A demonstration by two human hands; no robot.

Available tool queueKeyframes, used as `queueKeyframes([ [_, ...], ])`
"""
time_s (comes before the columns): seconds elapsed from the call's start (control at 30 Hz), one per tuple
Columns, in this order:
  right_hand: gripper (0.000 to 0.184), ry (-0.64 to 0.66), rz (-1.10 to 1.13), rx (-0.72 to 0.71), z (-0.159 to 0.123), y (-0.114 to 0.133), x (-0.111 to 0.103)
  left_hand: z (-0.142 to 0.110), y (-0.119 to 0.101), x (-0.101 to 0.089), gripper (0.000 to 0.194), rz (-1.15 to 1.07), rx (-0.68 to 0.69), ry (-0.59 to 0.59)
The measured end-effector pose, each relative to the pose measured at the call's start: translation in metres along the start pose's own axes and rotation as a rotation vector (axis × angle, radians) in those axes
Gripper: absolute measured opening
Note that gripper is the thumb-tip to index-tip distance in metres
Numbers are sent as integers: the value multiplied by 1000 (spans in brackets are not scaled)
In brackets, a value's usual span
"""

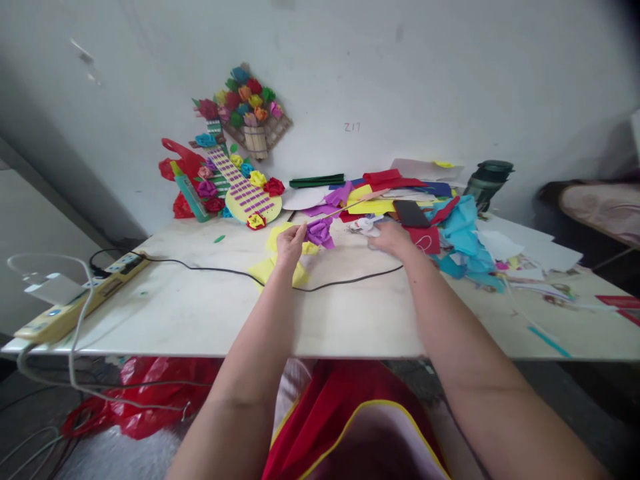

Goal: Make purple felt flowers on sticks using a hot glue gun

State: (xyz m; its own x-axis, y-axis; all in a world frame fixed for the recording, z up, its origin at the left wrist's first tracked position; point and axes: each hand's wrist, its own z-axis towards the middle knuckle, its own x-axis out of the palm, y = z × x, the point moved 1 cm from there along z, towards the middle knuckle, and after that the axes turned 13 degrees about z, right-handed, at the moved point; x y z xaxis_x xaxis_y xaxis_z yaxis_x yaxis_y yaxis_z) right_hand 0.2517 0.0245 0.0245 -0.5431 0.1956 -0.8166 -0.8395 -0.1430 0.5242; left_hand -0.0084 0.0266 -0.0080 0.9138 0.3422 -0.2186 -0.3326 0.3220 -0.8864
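Observation:
My left hand (291,245) is closed in a pinch at the edge of a purple crepe-paper flower (320,233). A thin stick (357,202) slants up and right from beside the flower; whether it is joined to it I cannot tell. Pieces of yellow crepe paper (295,275) lie under and around this hand. My right hand (393,239) is closed at a crumpled white piece with printed marks (366,225), its fingertips partly hidden. Right behind it lie a dark phone (411,214) and a red packet (425,240).
Stacked coloured paper (380,193) lies along the wall. Blue crepe paper (463,233) and a dark bottle (489,183) are at the right. Left stand a guitar-shaped craft (250,200), a glue bottle (189,192) and a power strip (90,300). A black cable (340,284) crosses the table.

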Motion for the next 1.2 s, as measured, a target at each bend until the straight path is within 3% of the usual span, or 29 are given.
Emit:
queueKeyframes([
  [0.1,23,34,313,37,-3,-7,-14,1,1,-2,36,73,0,-18],
  [0.2,33,98,659,110,-12,-8,-25,0,-2,-3,35,124,9,-8],
  [0.37,40,162,921,-40,-20,-3,-30,-3,-7,-3,34,194,60,-19],
  [0.53,39,189,935,-126,-19,9,-22,-3,-8,-1,35,329,123,-9],
  [0.73,40,173,900,-106,-24,25,-19,-6,-10,1,37,407,143,8],
  [1.2,40,170,795,-103,-22,27,-14,-6,-11,4,44,481,154,35],
])
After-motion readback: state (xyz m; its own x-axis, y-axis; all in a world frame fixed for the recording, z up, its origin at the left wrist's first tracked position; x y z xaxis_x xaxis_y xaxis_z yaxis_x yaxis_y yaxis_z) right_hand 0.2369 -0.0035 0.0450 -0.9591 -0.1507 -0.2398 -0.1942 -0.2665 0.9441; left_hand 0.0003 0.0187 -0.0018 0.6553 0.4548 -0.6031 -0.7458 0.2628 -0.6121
